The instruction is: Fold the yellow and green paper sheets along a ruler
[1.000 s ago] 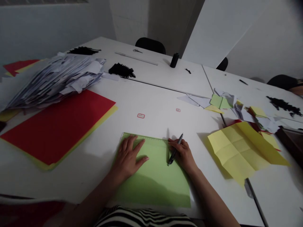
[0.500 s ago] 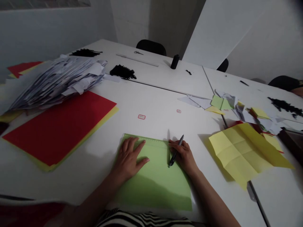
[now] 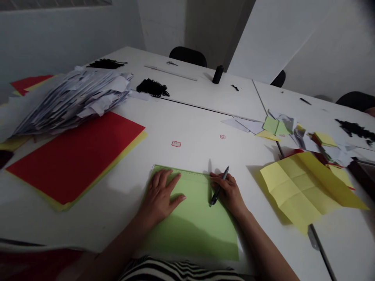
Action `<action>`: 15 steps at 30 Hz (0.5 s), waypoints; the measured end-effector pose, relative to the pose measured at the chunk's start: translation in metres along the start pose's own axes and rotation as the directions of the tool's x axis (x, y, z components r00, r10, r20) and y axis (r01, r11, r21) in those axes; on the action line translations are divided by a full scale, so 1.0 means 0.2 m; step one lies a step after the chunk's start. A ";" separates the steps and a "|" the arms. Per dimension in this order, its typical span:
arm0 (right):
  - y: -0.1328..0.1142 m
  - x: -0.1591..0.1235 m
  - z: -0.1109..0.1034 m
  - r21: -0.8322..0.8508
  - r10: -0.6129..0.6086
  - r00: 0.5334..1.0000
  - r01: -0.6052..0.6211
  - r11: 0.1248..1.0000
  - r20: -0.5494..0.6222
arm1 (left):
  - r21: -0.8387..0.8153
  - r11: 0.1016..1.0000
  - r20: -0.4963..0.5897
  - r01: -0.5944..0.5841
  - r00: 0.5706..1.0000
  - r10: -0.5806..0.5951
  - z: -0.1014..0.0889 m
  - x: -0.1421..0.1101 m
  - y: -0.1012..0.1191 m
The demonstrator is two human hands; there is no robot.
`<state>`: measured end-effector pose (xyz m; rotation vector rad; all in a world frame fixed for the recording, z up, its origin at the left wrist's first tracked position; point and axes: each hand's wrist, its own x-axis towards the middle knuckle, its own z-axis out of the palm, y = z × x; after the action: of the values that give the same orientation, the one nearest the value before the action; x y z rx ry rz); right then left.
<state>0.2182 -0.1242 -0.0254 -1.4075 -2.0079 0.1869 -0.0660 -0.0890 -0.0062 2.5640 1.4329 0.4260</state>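
Green paper sheet (image 3: pixel 193 218) lies flat on the white bench (image 3: pixel 193 117) directly in front of the seated person, with a clear ruler (image 3: pixel 187 174) laid along its far edge. The left hand (image 3: pixel 160 195) rests spread, palm down, on the sheet's far left corner, fingers over the end of the ruler. The right hand (image 3: pixel 230 192) is closed around a dark pen (image 3: pixel 218 191), its tip touching the paper just below the ruler. Over the last second little has shifted: both hands sit where they were and the pen tip stays at about the same spot, which suggests a mark being made or lined up rather than a long stroke being drawn. Beyond the left hand lie a red sheet (image 3: pixel 76 156) on top of a yellow one and a heap of white paper scraps (image 3: pixel 70 99). To the right of the right hand sits a creased yellow sheet (image 3: pixel 304 187), with small folded coloured pieces (image 3: pixel 275 127) farther off.
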 end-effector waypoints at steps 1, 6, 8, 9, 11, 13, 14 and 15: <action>0.00 0.00 0.00 0.002 0.001 1.000 -0.001 1.000 0.001 | -0.003 1.000 0.003 0.001 1.000 -0.001 0.00 0.00 0.00; 0.00 0.00 0.00 0.014 -0.004 1.000 0.005 1.000 -0.010 | -0.003 1.000 0.002 0.008 1.000 -0.008 0.00 0.00 0.01; 0.01 0.00 0.00 0.012 -0.006 1.000 0.006 1.000 -0.007 | 0.004 1.000 0.001 0.014 1.000 -0.014 0.00 0.00 0.01; 0.01 0.00 0.00 0.012 -0.005 1.000 0.005 1.000 -0.007 | 0.008 1.000 0.002 0.017 1.000 -0.017 0.00 0.00 0.01; 0.01 0.00 0.00 0.012 -0.002 1.000 0.002 1.000 -0.002 | 0.013 1.000 0.004 0.018 1.000 -0.018 0.00 0.00 0.01; 0.01 0.00 0.00 0.007 0.004 1.000 -0.004 1.000 -0.008 | 0.016 1.000 0.007 0.015 1.000 -0.015 0.00 0.00 0.01; 0.01 0.00 0.00 0.003 0.006 1.000 -0.006 1.000 -0.012 | 0.017 1.000 0.006 0.014 1.000 -0.014 0.00 0.00 0.01; 0.01 0.00 0.01 -0.003 0.006 1.000 -0.006 1.000 -0.014 | 0.018 1.000 0.005 0.014 1.000 -0.014 0.00 0.00 0.01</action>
<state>0.2192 -0.1233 -0.0277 -1.4138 -1.9939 0.1763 -0.0651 -0.0904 -0.0069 2.5658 1.4587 0.4066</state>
